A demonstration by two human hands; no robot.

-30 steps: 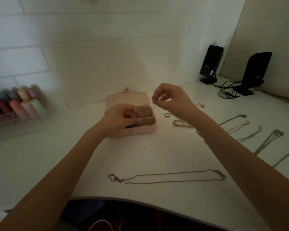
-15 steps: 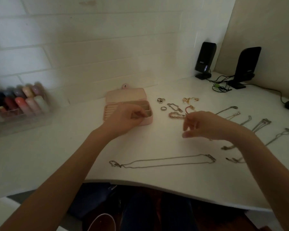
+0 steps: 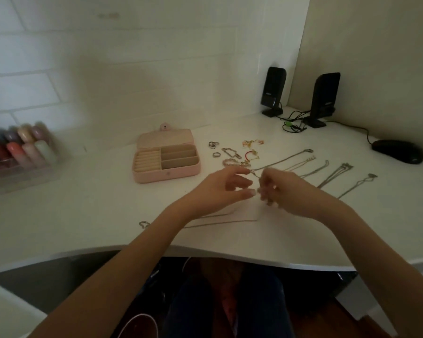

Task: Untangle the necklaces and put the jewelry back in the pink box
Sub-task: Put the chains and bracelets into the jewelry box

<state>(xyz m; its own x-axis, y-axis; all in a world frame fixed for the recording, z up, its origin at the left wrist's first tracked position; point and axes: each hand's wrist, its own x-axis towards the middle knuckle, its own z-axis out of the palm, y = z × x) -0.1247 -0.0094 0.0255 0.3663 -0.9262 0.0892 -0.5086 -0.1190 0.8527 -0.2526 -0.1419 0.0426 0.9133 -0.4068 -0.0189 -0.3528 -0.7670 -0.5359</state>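
The pink box (image 3: 167, 175) lies open on the white desk, its compartments looking bare. Right of it are rings (image 3: 213, 144), bracelets (image 3: 235, 163) and earrings (image 3: 252, 142). Several thin necklaces (image 3: 335, 173) are laid out in a row further right. My right hand (image 3: 285, 191) pinches the near end of the leftmost necklace (image 3: 286, 160), which is lifted off the desk. My left hand (image 3: 219, 189) has its fingers spread, the index tip touching that same chain end. A long necklace (image 3: 220, 222) lies near the front edge, partly hidden under my left forearm.
Two black speakers (image 3: 272, 91) (image 3: 324, 98) with cables (image 3: 293, 124) stand at the back right, and a black mouse (image 3: 397, 151) sits further right. A clear organiser of bottles (image 3: 20, 147) is at the left. The desk's curved front edge (image 3: 230, 254) is close to me.
My left hand left the pink box and moved right to meet my right hand. My right hand came down to the necklaces and lifted one chain's end.
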